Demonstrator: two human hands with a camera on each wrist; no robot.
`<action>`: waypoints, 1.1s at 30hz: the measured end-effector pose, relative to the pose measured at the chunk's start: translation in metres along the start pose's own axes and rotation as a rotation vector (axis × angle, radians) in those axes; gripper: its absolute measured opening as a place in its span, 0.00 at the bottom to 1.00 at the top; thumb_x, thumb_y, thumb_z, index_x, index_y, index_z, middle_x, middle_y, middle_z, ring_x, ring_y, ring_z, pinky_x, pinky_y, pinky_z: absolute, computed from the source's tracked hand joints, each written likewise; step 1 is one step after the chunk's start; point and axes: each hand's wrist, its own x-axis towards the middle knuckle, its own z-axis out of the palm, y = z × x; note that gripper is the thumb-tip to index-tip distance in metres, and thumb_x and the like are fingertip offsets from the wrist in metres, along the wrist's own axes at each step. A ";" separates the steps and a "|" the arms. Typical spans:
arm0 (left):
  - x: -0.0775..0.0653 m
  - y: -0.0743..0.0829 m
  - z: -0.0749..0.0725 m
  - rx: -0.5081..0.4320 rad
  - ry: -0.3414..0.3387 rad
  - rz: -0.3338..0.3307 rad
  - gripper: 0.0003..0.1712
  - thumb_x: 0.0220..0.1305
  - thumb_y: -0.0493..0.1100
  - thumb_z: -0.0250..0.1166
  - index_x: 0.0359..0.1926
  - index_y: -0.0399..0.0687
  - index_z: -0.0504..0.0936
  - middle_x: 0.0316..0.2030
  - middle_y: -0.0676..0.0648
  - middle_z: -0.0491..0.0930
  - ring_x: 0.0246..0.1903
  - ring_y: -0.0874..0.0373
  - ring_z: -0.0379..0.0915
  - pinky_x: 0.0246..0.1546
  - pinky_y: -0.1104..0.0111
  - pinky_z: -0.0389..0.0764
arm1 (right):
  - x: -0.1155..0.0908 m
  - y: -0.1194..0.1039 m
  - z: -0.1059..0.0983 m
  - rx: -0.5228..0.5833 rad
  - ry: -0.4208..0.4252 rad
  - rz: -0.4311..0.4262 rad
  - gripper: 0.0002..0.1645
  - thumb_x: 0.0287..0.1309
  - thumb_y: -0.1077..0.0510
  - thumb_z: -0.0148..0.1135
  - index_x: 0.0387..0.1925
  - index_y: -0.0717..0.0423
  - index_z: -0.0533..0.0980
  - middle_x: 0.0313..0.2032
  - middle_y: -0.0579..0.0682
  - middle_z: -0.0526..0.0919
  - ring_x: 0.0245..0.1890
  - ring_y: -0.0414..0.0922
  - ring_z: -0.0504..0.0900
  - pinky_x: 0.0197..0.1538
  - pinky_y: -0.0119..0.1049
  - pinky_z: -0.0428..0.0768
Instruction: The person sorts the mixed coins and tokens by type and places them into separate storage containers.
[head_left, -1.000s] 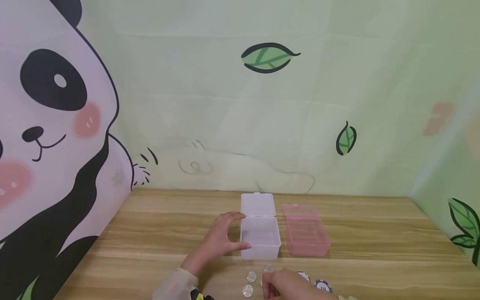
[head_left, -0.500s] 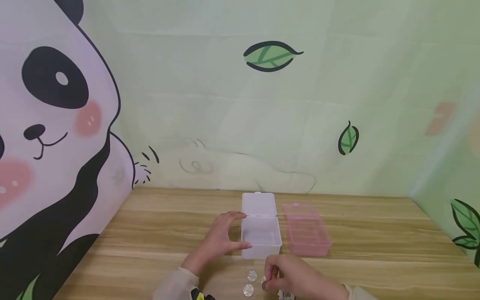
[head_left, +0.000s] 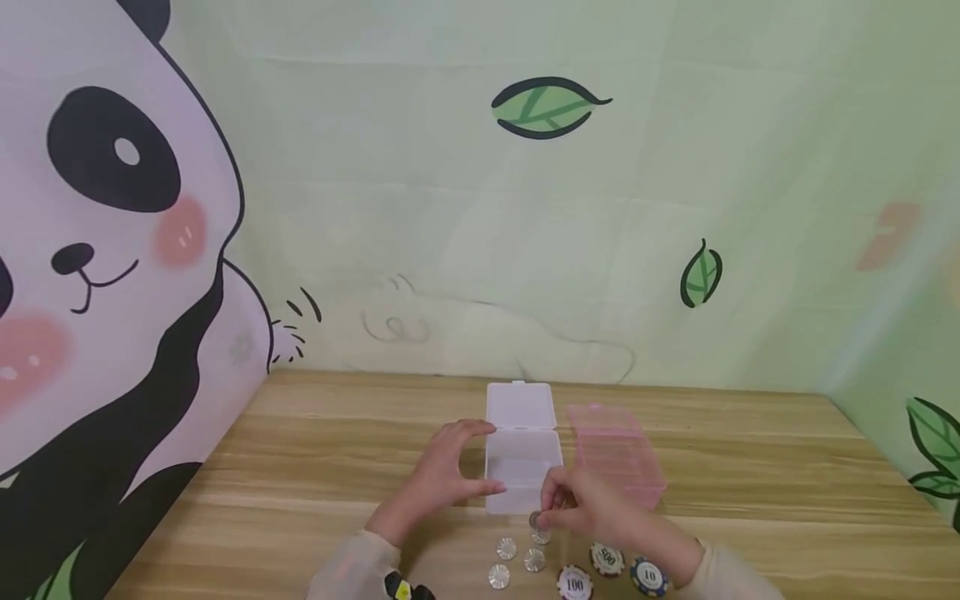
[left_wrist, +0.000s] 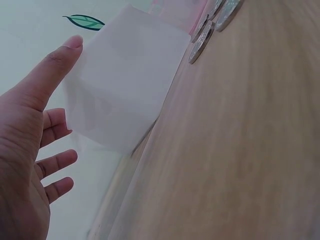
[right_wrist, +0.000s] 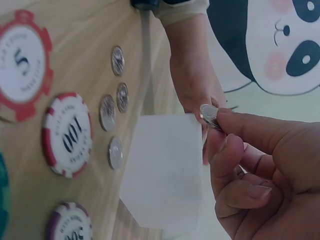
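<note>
The white plastic box (head_left: 513, 501) stands on the table with its lid raised behind. My left hand (head_left: 442, 467) holds it by its left side, thumb at the front rim and index finger near the hinge corner. In the left wrist view that thumb lies straight beside the box wall (left_wrist: 130, 75). My right hand (head_left: 588, 504) pinches a silver coin (right_wrist: 210, 114) between thumb and index finger, just in front of the box. Several more silver coins (head_left: 506, 547) lie flat on the table before the box.
To the right of the white box stands an open, see-through pink box (head_left: 618, 450). Poker chips lie near the front: a 100 chip (head_left: 574, 583), a 500 chip (head_left: 607, 558) and a blue 10 chip (head_left: 649, 576). A red 5 chip (right_wrist: 22, 65) shows in the right wrist view.
My right hand has lifted a coin and moved it up and forward to the front of the white box, uncovering the poker chips. My left hand keeps its place at the box.
</note>
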 end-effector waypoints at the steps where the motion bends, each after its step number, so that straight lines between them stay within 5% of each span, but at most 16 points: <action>1: 0.000 0.000 0.000 0.000 -0.001 -0.003 0.43 0.40 0.54 0.79 0.59 0.50 0.74 0.61 0.46 0.74 0.62 0.46 0.67 0.65 0.47 0.64 | 0.002 0.000 -0.001 0.018 0.005 0.003 0.10 0.55 0.60 0.66 0.28 0.60 0.73 0.24 0.46 0.78 0.21 0.30 0.69 0.24 0.24 0.71; 12: 0.002 0.000 -0.001 -0.015 -0.016 -0.018 0.42 0.42 0.55 0.78 0.60 0.52 0.74 0.62 0.46 0.73 0.64 0.46 0.65 0.67 0.46 0.60 | 0.017 0.002 -0.014 -0.009 0.074 0.043 0.10 0.55 0.60 0.66 0.28 0.62 0.74 0.21 0.45 0.75 0.18 0.31 0.67 0.20 0.23 0.67; 26: -0.001 -0.001 -0.002 -0.028 -0.020 0.001 0.40 0.42 0.55 0.77 0.58 0.51 0.75 0.62 0.46 0.73 0.64 0.45 0.66 0.66 0.44 0.59 | 0.045 0.005 -0.006 0.009 0.125 0.157 0.09 0.58 0.58 0.65 0.30 0.59 0.74 0.27 0.48 0.77 0.26 0.40 0.73 0.27 0.28 0.73; 33: -0.001 -0.002 -0.001 -0.025 -0.016 0.004 0.41 0.41 0.55 0.78 0.58 0.50 0.75 0.62 0.47 0.74 0.64 0.46 0.66 0.66 0.44 0.60 | 0.059 0.008 0.001 -0.112 0.162 0.137 0.07 0.55 0.60 0.66 0.28 0.58 0.76 0.27 0.47 0.79 0.29 0.39 0.73 0.30 0.26 0.73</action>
